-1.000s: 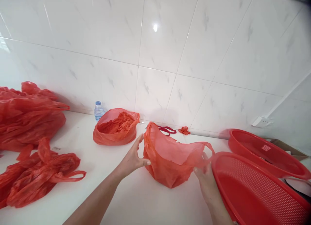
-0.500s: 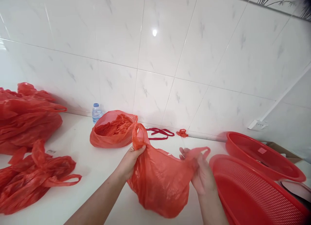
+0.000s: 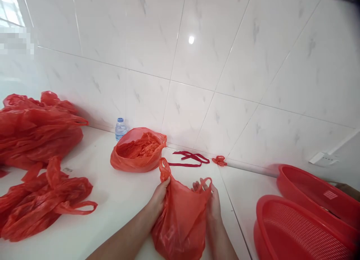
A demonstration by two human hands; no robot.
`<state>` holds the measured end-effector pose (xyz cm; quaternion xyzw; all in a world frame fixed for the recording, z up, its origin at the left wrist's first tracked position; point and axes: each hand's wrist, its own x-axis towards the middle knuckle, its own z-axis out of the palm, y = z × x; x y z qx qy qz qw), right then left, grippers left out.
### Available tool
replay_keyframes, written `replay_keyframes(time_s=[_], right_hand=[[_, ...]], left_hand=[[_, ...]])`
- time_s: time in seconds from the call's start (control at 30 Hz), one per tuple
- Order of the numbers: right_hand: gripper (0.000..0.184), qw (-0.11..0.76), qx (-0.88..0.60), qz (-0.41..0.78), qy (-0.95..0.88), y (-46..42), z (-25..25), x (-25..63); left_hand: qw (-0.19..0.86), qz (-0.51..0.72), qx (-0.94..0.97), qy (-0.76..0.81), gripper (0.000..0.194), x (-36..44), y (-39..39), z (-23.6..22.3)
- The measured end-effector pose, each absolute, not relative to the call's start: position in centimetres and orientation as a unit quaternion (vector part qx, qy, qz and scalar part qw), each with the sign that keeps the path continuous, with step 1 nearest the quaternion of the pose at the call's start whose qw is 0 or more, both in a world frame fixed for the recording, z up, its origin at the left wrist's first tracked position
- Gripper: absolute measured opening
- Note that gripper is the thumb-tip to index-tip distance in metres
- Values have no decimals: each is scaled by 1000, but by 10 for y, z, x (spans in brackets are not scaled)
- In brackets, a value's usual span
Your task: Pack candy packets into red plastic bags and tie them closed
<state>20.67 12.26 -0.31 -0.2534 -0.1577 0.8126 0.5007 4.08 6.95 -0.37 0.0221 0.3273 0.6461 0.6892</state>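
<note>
Centrally, red bag between both hands' fingers.

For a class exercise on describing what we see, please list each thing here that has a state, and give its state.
Held bag: upright, sagging, lower part bulging
Left hand: fingers closed on the held bag
Wall-side bag: open, crumpled red material inside
Bottle: upright, capped
Ribbon: loose, looped over itself
Front-left bag: crumpled, one handle loop sticking out
Mesh basket: open-topped, partly out of view

Grey-veined white tiles rise behind the white bench, catching a round glare, with a socket low at right.
</note>
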Motion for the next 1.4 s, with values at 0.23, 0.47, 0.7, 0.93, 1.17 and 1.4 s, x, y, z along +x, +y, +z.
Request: replay_keyframes(time_s=[0.23,0.47,0.7,0.93,1.17,1.4], right_hand=[[58,424,-179,838,-293,100,-2,210],[29,409,-229,825,-318,113,-5,201],[22,513,-237,808,-165,156,-13,190],[17,432,-176,852,-238,161,-20,184],[43,322,-191,865,-333,155,-13,179],[65,360,-204,800,-434,143,-16,172]], left_hand=[[681,667,27,300,33,44,95,-8],[706,662,52,246,34,36,95,-7],[756,628,36,180,31,36,94,-6],[777,601,69,175,31,39,96,-10],[756,595,101,251,37,41,99,-11],[718,607,174,292,44,47,98,-14]])
